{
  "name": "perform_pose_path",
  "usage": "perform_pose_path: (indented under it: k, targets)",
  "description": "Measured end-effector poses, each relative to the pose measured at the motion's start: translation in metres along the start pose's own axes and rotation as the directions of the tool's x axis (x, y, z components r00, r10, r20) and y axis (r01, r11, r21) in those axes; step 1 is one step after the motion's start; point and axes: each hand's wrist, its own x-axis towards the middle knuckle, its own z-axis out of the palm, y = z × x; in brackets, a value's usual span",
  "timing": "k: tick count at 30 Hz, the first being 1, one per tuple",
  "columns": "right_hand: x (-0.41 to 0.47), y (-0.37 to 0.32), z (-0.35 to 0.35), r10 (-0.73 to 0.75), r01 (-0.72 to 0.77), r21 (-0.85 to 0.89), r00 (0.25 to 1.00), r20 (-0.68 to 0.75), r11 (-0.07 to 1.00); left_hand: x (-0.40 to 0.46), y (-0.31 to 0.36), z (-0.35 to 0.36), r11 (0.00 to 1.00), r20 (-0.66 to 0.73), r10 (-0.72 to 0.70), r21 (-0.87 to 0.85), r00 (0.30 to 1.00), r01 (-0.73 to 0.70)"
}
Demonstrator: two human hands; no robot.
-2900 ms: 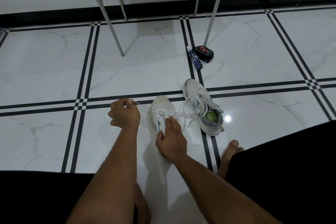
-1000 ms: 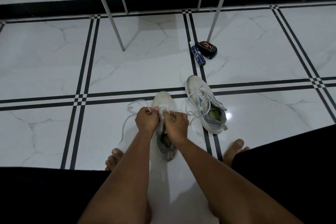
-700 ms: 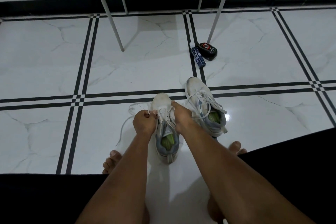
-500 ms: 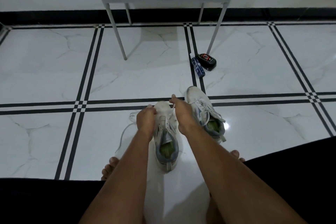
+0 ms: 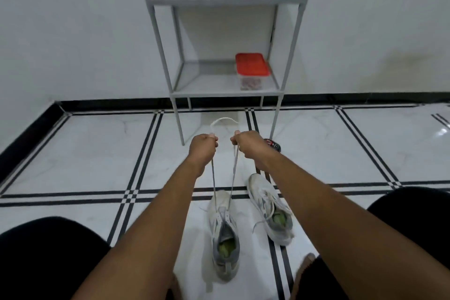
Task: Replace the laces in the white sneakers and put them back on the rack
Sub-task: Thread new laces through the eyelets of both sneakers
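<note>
I have both arms stretched out ahead of me. My left hand (image 5: 203, 147) is closed in a fist around one run of the white lace (image 5: 223, 121), and my right hand (image 5: 249, 145) is closed the same way around the other run. The two runs go down taut from my fists into the eyelets near the toe of the nearer sneaker (image 5: 224, 234), and the slack between my fists arcs up in a small loop above them.

That sneaker lies on the white marble floor (image 5: 85, 153) between my knees, toe pointing toward the rack, its tongue open and a green insole showing inside. The second sneaker (image 5: 270, 209) sits just to its right, apart from it, angled a little, with its lace hanging loose over the side.

The grey metal rack (image 5: 226, 0) stands against the far wall, well beyond the shoes. On its lower shelf, at the right end, is a clear container with a red lid (image 5: 252, 70). A small dark object with red markings (image 5: 272, 144) lies on the floor by the rack's right front leg, partly hidden behind my right hand; I cannot tell what it is.
</note>
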Motion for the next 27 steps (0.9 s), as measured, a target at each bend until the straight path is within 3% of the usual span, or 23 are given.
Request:
perform_pose_path:
  k: [6, 13, 17, 23, 27]
  targets:
    - [-0.036, -0.058, -0.026, -0.133, 0.138, -0.13, 0.99, 0.042, 0.982, -0.026, 0.069, -0.027, 0.988, 0.054, 0.098, 0.111, 0.994, -0.104]
    - [-0.058, -0.097, -0.034, -0.304, 0.304, 0.055, 0.953, -0.007, 0.951, -0.048, 0.128, -0.053, 0.947, 0.05, 0.28, 0.147, 0.959, -0.284]
    - [-0.066, -0.107, -0.035, -0.422, 0.426, 0.067, 0.904, -0.071, 0.902, -0.054, 0.134, -0.055, 0.924, 0.02, 0.371, 0.091, 0.928, -0.372]
    - [-0.066, -0.106, -0.038, -0.481, 0.493, 0.075, 0.866, -0.137, 0.867, -0.057, 0.142, -0.045, 0.844, -0.039, 0.521, 0.173, 0.853, -0.508]
    - [-0.064, -0.106, -0.04, -0.528, 0.555, 0.112, 0.825, -0.203, 0.824, -0.058, 0.148, -0.044, 0.813, -0.092, 0.579, 0.132, 0.81, -0.567]
